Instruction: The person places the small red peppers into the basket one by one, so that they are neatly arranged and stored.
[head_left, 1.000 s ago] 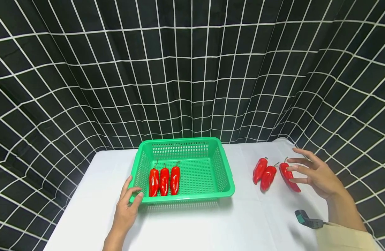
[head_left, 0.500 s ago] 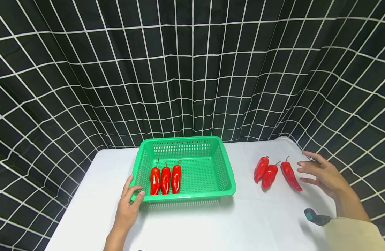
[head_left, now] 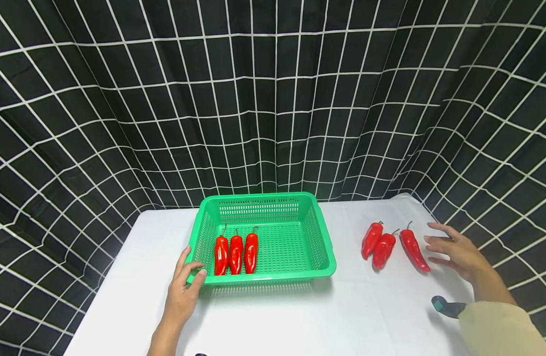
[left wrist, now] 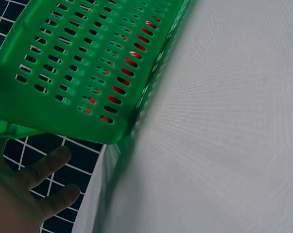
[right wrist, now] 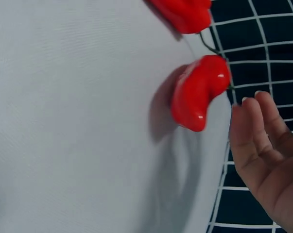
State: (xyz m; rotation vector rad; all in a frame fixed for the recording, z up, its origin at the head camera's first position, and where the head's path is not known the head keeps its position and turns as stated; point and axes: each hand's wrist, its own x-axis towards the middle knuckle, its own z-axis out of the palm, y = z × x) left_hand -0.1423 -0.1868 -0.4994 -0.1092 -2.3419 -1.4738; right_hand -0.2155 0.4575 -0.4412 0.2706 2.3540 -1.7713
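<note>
No text, label, brand, number or sign can be read in any of the 3 views.
</note>
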